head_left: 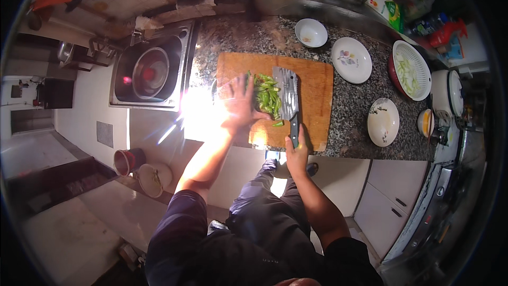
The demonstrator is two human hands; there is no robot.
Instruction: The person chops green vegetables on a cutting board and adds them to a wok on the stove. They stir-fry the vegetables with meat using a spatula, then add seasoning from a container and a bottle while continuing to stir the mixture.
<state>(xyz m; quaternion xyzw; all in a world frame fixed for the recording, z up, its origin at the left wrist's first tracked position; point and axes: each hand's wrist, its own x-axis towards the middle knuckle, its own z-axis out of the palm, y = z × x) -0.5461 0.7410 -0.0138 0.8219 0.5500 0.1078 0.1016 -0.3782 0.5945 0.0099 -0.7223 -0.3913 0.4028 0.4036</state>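
The left hand (238,108) was over the left side of a flat, brown wooden cutting board (315,95). Its fingers were spread wide, right beside a pile of chopped, long green vegetable pieces (269,98). Bright light made it hard to tell if they touched the pile. The right hand (298,153) had its fingers wrapped around the black handle of a wide, silver metal knife (287,92). The knife's blade was over the board, just right of the green pile. One small bit lay by itself near the handle.

The board sat on a speckled, dark stone table (346,127). To the right were a small, round white bowl (312,27), a white plate with a leafy picture (361,71) and a white basket with holes (424,85), holding pale green slices (406,74).
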